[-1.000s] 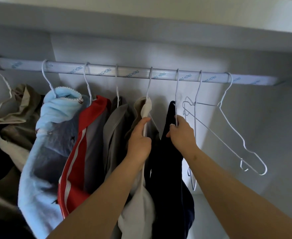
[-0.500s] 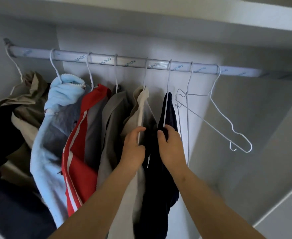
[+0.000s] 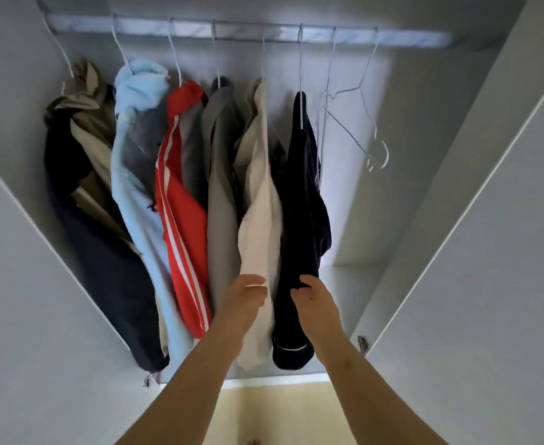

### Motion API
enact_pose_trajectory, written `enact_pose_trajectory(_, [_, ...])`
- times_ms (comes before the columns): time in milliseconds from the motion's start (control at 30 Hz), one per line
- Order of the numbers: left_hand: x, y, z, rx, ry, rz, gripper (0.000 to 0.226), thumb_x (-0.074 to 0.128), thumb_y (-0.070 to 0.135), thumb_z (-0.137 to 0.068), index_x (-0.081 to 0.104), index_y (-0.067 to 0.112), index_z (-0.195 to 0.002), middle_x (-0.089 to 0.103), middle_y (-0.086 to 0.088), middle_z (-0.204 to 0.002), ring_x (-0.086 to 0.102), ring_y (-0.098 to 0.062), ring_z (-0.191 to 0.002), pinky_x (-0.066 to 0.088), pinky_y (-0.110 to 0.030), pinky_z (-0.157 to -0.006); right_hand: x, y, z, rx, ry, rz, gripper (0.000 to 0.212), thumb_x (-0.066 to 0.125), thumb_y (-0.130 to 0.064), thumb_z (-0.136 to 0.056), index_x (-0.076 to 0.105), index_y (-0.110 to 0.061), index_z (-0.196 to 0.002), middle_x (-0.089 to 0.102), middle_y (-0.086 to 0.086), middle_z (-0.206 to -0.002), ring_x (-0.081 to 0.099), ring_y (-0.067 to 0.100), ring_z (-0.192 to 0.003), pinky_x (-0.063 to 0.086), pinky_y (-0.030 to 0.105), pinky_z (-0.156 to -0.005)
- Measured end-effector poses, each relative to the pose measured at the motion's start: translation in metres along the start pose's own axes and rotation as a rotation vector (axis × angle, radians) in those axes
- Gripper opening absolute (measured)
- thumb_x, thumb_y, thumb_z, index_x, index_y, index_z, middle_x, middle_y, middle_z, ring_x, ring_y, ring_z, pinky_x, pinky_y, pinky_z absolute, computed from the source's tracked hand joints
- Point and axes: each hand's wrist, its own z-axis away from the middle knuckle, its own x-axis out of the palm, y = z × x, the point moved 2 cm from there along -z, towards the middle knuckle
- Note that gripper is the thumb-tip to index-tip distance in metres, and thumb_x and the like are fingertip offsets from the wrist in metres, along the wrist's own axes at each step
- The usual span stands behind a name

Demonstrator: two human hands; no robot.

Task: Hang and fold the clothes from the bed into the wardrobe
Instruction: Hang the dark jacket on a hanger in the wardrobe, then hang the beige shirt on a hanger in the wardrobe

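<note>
Six garments are seen hanging on white wire hangers from the wardrobe rail (image 3: 248, 33). From left to right they are a crumpled khaki and dark jacket (image 3: 71, 162), a light blue fleece (image 3: 136, 130), a red jacket with white stripes (image 3: 182, 207), a grey garment (image 3: 224, 162), a cream garment (image 3: 261, 203) and a navy garment (image 3: 306, 194). Two empty wire hangers (image 3: 355, 123) are hung just right of the navy garment, one of them tilted out to the right.

Both bare forearms are raised into the open wardrobe. The left hand (image 3: 245, 295) is placed against the lower part of the cream garment, with the fingers bent. The right hand (image 3: 314, 300) is set against the lower part of the navy garment, with the fingers loosely curved. Whether cloth is pinched by either hand cannot be told.

The scene is framed by the left door (image 3: 23, 300) and the right door (image 3: 489, 268), both white. A pale yellow floor (image 3: 280, 409) is visible below the wardrobe's base.
</note>
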Motion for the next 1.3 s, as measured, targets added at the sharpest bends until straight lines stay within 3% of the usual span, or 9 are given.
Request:
enact_pose_trajectory(133, [-0.001,-0.04,0.044,-0.175,-0.119,-0.092,0.015,0.057,0.007,-0.087,0.058,0.023,-0.086,0.065,0.002,-0.084,0.06,-0.008,-0.073,0.039,-0.024,-0.062,-0.003,0.049,0.054,0.229,0.055,-0.194,0.033,0.046,-0.016,-0.091,0.052,-0.022,-0.123,0.059,0.004,-0.102,0.055,0.017,-0.082,0.042,0.023,-0.066])
enact_pose_trajectory(267, [0.0,-0.067,0.078,-0.216,-0.25,-0.2,0.014,0.058,0.007,-0.087,0.06,0.021,-0.088,0.067,0.0,-0.085,0.062,-0.01,-0.075,0.044,-0.025,-0.069,-0.01,0.088,0.111,0.298,0.179,-0.317,0.019,0.048,-0.014,-0.089,0.061,-0.022,-0.1,0.06,-0.003,-0.086,0.053,0.015,-0.071,0.039,0.022,-0.059])
enact_pose_trajectory(333, [-0.006,-0.079,0.094,-0.221,-0.361,-0.246,0.014,0.056,0.007,-0.088,0.059,0.021,-0.089,0.067,-0.002,-0.09,0.062,-0.015,-0.082,0.044,-0.028,-0.075,-0.007,0.104,0.14,0.349,0.253,-0.376,0.016,0.048,-0.015,-0.091,0.062,-0.02,-0.098,0.06,-0.002,-0.082,0.052,0.014,-0.064,0.038,0.022,-0.055])
enact_pose_trajectory(600, [-0.032,-0.154,0.17,-0.219,-0.664,-0.521,0.016,0.05,0.008,-0.089,0.058,0.021,-0.086,0.067,0.001,-0.087,0.063,-0.017,-0.081,0.041,-0.026,-0.071,0.046,0.167,0.296,0.557,0.506,-0.642,0.012,0.054,-0.015,-0.091,0.061,-0.02,-0.083,0.061,-0.001,-0.077,0.054,0.014,-0.061,0.04,0.023,-0.055])
enact_pose_trajectory(767, [-0.018,-0.199,0.249,-0.174,-0.87,-0.693,0.019,0.045,0.009,-0.089,0.06,0.021,-0.088,0.067,0.003,-0.082,0.063,-0.014,-0.075,0.042,-0.025,-0.066,0.05,0.212,0.416,0.655,0.791,-0.802,0.011,0.054,-0.014,-0.091,0.06,-0.019,-0.083,0.061,0.0,-0.077,0.054,0.014,-0.062,0.041,0.024,-0.057])
enact_pose_trajectory(1033, [0.023,-0.275,0.446,-0.072,-1.3,-0.895,0.013,0.049,0.012,-0.091,0.057,0.021,-0.086,0.062,0.002,-0.08,0.059,-0.01,-0.069,0.037,-0.022,-0.062,0.048,0.272,0.624,0.684,1.24,-0.994,0.011,0.053,-0.016,-0.091,0.062,-0.018,-0.086,0.062,0.0,-0.079,0.056,0.014,-0.063,0.043,0.025,-0.061])
enact_pose_trajectory(1300, [0.022,-0.364,0.664,-0.085,-1.605,-1.027,0.018,0.046,0.009,-0.091,0.056,0.021,-0.082,0.061,0.003,-0.074,0.056,-0.009,-0.062,0.033,-0.021,-0.054,0.053,0.334,0.838,0.766,1.572,-1.105,0.011,0.052,-0.013,-0.091,0.06,-0.015,-0.082,0.059,0.002,-0.074,0.052,0.016,-0.06,0.04,0.024,-0.057])
